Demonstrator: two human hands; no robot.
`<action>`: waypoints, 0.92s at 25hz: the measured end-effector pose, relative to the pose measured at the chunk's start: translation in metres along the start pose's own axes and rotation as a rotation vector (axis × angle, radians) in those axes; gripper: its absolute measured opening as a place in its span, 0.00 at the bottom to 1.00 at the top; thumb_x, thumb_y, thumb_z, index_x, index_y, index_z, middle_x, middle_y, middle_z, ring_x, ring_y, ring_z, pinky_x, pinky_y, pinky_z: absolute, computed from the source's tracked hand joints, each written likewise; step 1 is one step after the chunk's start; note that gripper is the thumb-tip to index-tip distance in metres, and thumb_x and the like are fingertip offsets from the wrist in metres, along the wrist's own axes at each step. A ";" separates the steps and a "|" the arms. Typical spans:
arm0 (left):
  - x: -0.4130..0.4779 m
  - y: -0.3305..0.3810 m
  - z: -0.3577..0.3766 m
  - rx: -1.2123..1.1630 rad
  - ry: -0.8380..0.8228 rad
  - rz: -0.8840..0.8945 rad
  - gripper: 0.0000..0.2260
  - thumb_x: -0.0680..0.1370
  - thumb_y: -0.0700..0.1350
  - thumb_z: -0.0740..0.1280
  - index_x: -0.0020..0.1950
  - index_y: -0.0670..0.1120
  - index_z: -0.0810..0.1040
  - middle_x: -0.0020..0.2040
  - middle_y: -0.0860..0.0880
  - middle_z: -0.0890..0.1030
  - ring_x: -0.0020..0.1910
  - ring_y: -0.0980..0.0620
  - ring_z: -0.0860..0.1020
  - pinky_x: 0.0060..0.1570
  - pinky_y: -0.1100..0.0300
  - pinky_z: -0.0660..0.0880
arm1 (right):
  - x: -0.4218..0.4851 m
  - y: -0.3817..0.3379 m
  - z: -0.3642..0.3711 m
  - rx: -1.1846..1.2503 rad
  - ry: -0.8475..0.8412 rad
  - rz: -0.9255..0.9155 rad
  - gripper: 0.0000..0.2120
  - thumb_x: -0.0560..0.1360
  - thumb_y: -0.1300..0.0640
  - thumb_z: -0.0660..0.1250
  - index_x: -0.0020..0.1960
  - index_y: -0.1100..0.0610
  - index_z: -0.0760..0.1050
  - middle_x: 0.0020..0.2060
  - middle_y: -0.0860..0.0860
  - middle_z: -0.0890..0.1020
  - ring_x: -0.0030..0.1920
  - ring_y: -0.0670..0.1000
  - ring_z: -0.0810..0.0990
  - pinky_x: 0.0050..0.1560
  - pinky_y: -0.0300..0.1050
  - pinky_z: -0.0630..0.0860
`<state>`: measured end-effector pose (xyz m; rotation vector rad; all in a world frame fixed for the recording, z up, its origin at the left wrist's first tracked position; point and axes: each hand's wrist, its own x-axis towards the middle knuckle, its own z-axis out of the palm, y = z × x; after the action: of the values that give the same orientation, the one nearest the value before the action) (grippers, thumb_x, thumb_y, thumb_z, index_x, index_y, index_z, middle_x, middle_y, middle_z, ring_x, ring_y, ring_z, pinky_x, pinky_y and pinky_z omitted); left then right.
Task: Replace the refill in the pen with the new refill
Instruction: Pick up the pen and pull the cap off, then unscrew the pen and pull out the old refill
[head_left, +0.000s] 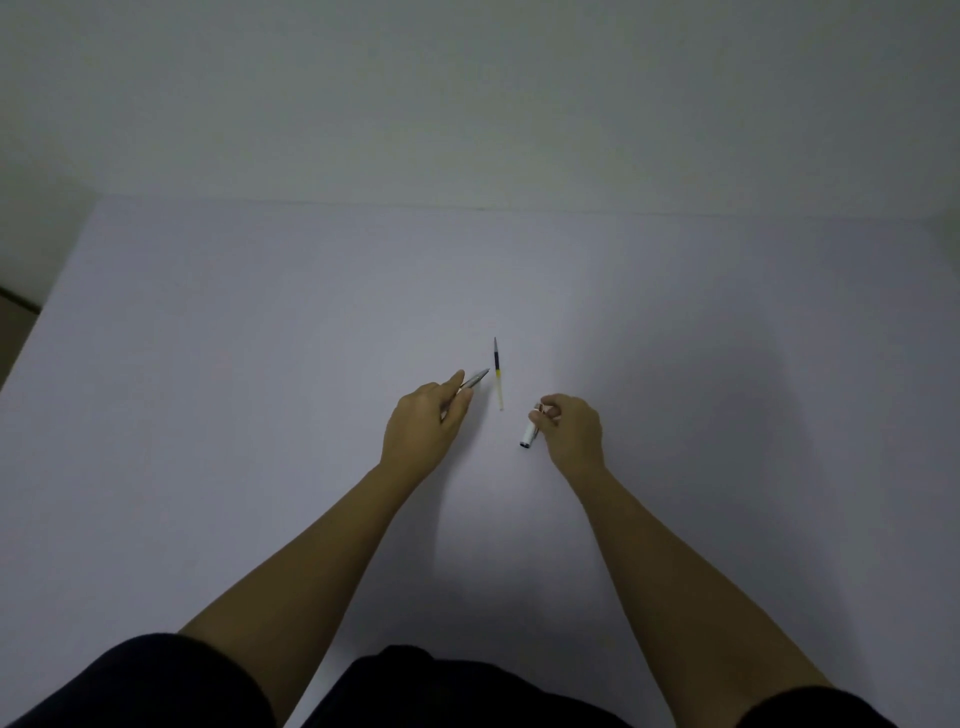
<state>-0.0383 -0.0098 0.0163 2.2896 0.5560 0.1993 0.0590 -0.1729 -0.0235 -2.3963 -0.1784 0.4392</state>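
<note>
A thin refill (498, 374) lies on the white table (260, 364) between my hands, tip pointing away, with dark ink in its far part and a clear yellowish near part. My left hand (426, 421) is closed on the front part of the pen (474, 381), whose grey pointed tip sticks out toward the refill. My right hand (569, 428) pinches the white rear barrel of the pen (529, 435), whose open end points down and left. The two pen halves are apart. I cannot tell whether a refill sits inside either half.
The table's far edge meets a plain wall (467, 104). A dark strip of floor (15, 306) shows past the left edge. My dark sleeves and clothing (415, 691) fill the bottom of the view.
</note>
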 end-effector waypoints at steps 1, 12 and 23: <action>0.000 0.000 0.000 0.000 -0.008 -0.004 0.16 0.80 0.48 0.60 0.63 0.41 0.75 0.44 0.41 0.82 0.37 0.48 0.74 0.38 0.58 0.70 | 0.000 0.000 -0.001 0.000 -0.004 -0.003 0.14 0.74 0.59 0.68 0.56 0.64 0.77 0.51 0.62 0.80 0.52 0.59 0.78 0.50 0.43 0.69; -0.003 0.019 -0.029 0.000 -0.083 0.105 0.15 0.78 0.44 0.61 0.31 0.39 0.70 0.26 0.48 0.67 0.24 0.54 0.63 0.28 0.60 0.60 | -0.009 -0.065 -0.050 0.230 -0.191 -0.231 0.10 0.76 0.49 0.64 0.48 0.54 0.80 0.41 0.50 0.83 0.38 0.45 0.83 0.40 0.27 0.74; 0.009 0.024 -0.047 0.080 -0.326 0.278 0.14 0.81 0.50 0.58 0.47 0.44 0.79 0.31 0.51 0.75 0.30 0.55 0.70 0.31 0.66 0.64 | -0.008 -0.075 -0.070 0.025 -0.338 -0.580 0.07 0.74 0.57 0.68 0.48 0.57 0.83 0.36 0.56 0.85 0.32 0.50 0.78 0.35 0.33 0.70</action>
<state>-0.0370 0.0098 0.0657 2.4055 0.0791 -0.0655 0.0759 -0.1607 0.0775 -2.0985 -0.9786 0.5529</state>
